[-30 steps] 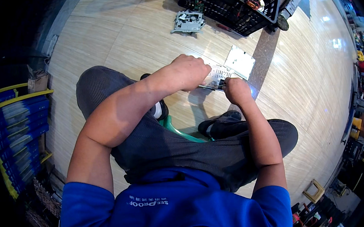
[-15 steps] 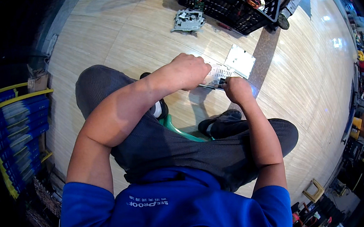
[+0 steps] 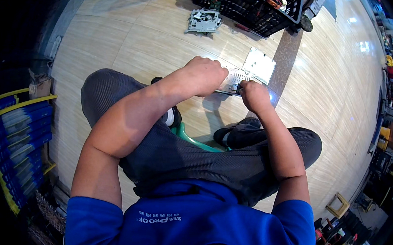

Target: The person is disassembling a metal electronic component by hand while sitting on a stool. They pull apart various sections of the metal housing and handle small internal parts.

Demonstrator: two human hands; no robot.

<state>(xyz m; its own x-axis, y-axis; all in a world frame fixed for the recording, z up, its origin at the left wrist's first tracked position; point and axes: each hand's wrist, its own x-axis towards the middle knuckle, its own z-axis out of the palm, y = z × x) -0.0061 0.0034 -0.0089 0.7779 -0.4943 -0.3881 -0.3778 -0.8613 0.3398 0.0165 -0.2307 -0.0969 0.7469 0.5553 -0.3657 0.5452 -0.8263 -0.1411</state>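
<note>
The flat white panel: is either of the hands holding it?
No, the left hand and right hand are both at the slotted white plate beside the panel.

Both bare arms (image 3: 283,143) reach forward, left hand (image 3: 205,76) knuckles-up, right hand (image 3: 256,96) curled.

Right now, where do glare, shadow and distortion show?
Head view: glare spots the floor on the right; head view: a shadow lies below the slotted plate; head view: the blue-and-yellow rack looks bowed near the left rim; head view: dark item at the right hand, too small to identify.
</note>
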